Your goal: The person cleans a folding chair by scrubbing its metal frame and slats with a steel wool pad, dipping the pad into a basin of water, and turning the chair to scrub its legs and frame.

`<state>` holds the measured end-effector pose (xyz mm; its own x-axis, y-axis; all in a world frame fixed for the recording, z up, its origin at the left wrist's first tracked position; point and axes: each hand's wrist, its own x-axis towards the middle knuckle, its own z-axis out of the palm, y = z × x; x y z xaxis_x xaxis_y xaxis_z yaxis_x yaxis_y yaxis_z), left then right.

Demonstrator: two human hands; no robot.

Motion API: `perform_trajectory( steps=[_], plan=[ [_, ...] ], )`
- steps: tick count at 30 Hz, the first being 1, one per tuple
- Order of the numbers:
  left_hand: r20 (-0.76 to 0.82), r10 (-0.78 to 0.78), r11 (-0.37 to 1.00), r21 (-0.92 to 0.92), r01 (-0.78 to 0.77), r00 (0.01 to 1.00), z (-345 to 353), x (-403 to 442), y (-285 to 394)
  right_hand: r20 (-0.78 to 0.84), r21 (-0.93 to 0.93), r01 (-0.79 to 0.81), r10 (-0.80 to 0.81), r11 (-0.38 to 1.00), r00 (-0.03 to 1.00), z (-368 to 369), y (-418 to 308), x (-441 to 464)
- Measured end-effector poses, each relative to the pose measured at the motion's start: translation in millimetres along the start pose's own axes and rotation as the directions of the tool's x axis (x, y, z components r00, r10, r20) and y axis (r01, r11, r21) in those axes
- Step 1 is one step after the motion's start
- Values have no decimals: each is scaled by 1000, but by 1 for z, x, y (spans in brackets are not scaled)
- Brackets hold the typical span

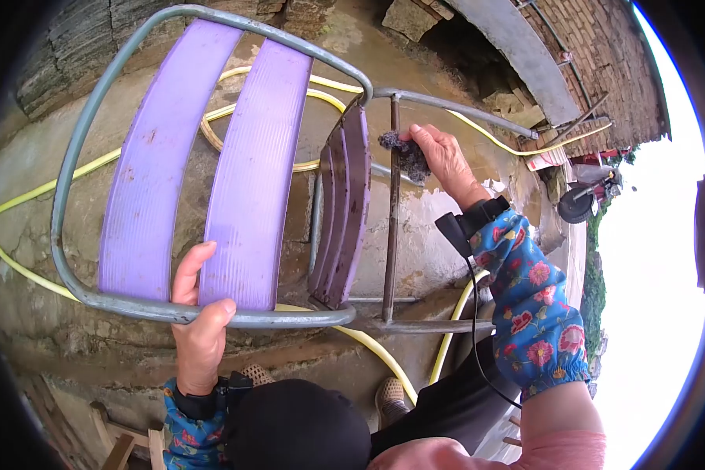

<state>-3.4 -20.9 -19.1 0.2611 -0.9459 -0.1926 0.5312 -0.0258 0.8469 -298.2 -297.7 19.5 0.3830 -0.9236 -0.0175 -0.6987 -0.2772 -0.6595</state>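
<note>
A metal-framed chair (247, 180) with purple slats lies tipped over across the view, its back to the left and its legs to the right. My left hand (200, 333) grips the lower tube of the backrest frame, thumb over the tube and a finger beside the slat. Pinched in my right hand (445, 163) is a dark, fuzzy scrubbing pad (412, 160), which touches or lies just beside the metal crossbar (394, 211) between the legs. The purple seat (343, 211), seen nearly edge-on, has brown stains.
A yellow hose (380, 350) winds over the wet concrete ground (325, 345) beneath the chair. At the lower left stands a wooden stool (123, 448). A brick wall (595, 55) and a wheeled vehicle (578, 204) are at the right. My shoe (390, 395) shows below.
</note>
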Motion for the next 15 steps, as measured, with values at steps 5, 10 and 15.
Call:
perform_trajectory(
  steps=[5,10,15],
  plan=[
    [13,23,1000,-19,-22,1000,0,1,-3,-32,302,-198,217,933,976,6,15,22],
    [17,-25,999,-25,25,1000,1,1,2,-134,12,-275,274,961,952,23,23,19],
    [-26,-7,999,-45,6,1000,8,2,6,117,281,-517,506,808,854,26,12,1]
  ],
)
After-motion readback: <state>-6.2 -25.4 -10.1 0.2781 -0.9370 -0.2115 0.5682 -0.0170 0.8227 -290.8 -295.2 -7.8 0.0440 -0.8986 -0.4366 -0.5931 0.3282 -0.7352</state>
